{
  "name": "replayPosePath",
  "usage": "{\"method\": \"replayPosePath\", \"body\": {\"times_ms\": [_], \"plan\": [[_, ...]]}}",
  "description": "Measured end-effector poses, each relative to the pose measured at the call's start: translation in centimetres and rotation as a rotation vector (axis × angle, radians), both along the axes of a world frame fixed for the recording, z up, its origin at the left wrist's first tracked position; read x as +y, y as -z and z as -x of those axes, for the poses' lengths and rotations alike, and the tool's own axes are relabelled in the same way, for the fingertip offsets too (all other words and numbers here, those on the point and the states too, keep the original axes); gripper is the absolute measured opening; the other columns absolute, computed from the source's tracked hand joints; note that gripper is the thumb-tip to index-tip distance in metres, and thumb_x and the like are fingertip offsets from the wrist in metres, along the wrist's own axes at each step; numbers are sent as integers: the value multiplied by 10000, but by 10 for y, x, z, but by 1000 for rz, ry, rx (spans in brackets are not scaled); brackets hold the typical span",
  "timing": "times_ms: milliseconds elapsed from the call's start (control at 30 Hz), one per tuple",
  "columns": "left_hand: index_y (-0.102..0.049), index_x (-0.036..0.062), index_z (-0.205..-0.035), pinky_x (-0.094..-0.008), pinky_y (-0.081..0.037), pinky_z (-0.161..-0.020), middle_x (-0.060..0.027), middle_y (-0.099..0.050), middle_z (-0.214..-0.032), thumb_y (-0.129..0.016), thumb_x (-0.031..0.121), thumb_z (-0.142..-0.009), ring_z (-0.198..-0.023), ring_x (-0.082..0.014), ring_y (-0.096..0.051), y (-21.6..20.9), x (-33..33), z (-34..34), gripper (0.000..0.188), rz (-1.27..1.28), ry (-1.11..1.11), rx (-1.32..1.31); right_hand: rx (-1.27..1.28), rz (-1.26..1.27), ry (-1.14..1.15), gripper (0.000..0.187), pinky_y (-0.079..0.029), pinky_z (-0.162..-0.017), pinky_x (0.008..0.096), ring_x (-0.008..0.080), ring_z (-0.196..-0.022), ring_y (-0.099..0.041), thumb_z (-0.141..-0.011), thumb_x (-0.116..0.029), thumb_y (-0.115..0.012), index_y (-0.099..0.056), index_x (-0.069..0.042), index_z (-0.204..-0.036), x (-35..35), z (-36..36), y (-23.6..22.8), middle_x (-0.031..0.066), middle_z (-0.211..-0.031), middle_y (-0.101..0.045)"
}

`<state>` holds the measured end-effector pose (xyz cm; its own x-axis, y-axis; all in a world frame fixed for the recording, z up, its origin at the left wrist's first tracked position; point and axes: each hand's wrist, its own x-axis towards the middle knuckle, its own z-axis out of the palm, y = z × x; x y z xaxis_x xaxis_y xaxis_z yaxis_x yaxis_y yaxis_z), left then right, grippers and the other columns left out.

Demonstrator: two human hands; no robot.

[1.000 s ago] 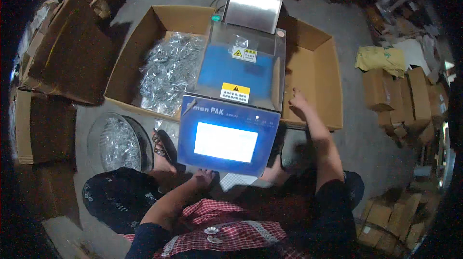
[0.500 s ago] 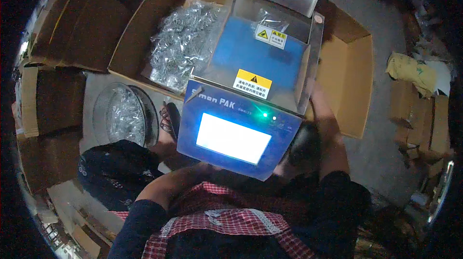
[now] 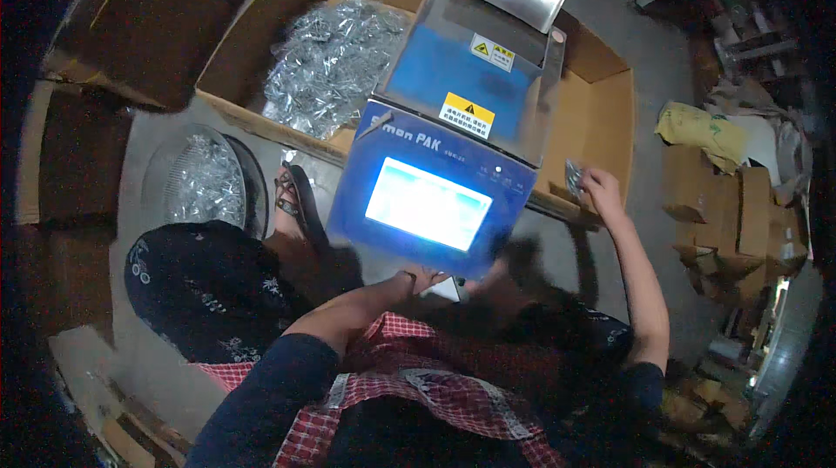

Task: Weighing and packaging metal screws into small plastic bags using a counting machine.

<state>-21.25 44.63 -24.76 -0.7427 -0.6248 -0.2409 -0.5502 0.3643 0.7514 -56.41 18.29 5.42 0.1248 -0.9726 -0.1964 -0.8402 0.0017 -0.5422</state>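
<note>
A blue packaging machine [image 3: 348, 181] with a brightly lit screen and a stainless steel top stands in front of me. My right hand [image 3: 601, 192] is to its right, over the near edge of a cardboard box [image 3: 601, 102]. Its fingers pinch a small shiny packet [image 3: 574, 175]; what is inside is too small to tell. My left hand [image 3: 421, 279] reaches under the machine's front lower edge, beside a small white piece [image 3: 442, 290]. The machine's edge and shadow hide most of its fingers.
To the machine's left, a large cardboard box [image 3: 235, 59] holds a heap of shiny clear packets [image 3: 335, 63]. A round mesh basket [image 3: 174, 176] with more packets sits on the floor near my sandalled foot [image 3: 292, 198]. Stacked cartons [image 3: 78, 154] line the left; a yellow sack [image 3: 701, 133] lies on boxes at right.
My right hand has come out from beside the machine, moving right and toward me, and now shows the packet. The left hand has moved right under the machine's front. The view has shifted slightly.
</note>
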Motion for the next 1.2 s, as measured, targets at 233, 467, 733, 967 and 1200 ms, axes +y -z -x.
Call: {"method": "replayPosePath", "body": {"times_ms": [233, 467, 733, 967, 1200], "plan": [[-452, 150, -1383, -454, -455, -995, -145, -516, -1351, -515, 292, -899, -1222, -329, -519, -54, -18, 9, 509, 196, 250, -267, 296, -308, -181, 102, -479, -683, 387, 297, -706, -629, -705, -116, -645, -658, -29, -756, 137, 6, -103, 149, -759, -662], [-722, 130, -950, -420, -543, -787, -122, -686, -1009, -654, 256, -738, -971, -314, -649, -129, -48, -18, 256, 244, 681, -407, 290, -304, -17, 116, -441, -601, 371, 243, -595, -550, -697, -118, -619, -637, -3, -695, 195, -1, -111, 151, -616, -572], [-742, 114, -933, -437, -554, -730, -86, -719, -1010, -570, 207, -824, -908, -272, -696, -117, -61, -54, 223, 137, 1, -574, 266, -97, -231, 172, -428, -578, 396, 285, -584, -541, -723, -156, -634, -604, 12, -699, 167, -22, -108, 174, -634, -567], [-746, 141, -966, -412, -560, -743, -86, -715, -1044, -606, 209, -795, -911, -247, -701, -130, -38, -112, 232, 87, 33, -828, 314, -72, -291, 186, -483, -667, 435, 358, -701, -633, -707, -181, -630, -650, -3, -756, 151, -50, -130, 216, -744, -636], [-708, 7, -952, -454, -528, -752, -203, -691, -890, -606, 269, -822, -854, -356, -671, -446, -60, -148, 309, -192, -5, -506, 257, -44, -250, 169, -482, -636, 419, 344, -658, -625, -733, -185, -628, -663, -19, -740, 158, -66, -155, 212, -706, -630]]}}
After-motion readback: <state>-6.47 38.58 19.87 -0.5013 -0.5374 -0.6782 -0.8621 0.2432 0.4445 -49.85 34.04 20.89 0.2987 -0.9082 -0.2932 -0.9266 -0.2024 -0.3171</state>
